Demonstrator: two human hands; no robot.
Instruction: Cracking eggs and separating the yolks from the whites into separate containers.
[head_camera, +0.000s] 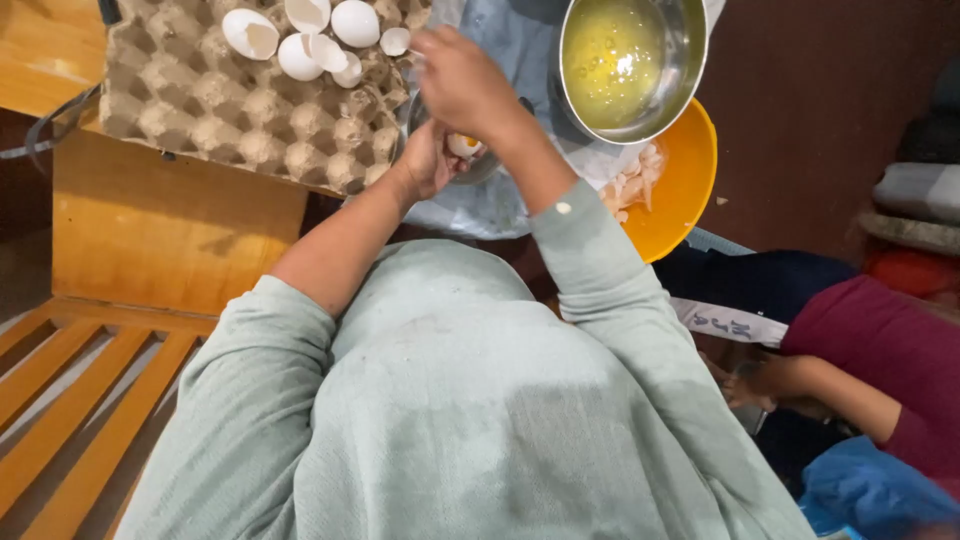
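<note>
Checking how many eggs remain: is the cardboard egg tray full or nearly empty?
Nearly empty: the egg tray shows bare cups, with only broken eggshells at its far end.

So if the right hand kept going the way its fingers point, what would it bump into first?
Probably the broken eggshells lying on the grey egg tray. The right hand points up-left toward them, though depth is hard to judge.

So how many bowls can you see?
3. A shiny round steel bowl of pale yellow liquid sits at the top. An orange plastic bowl lies just below it. A small metal bowl is mostly hidden under the hands. More may be hidden.
</note>
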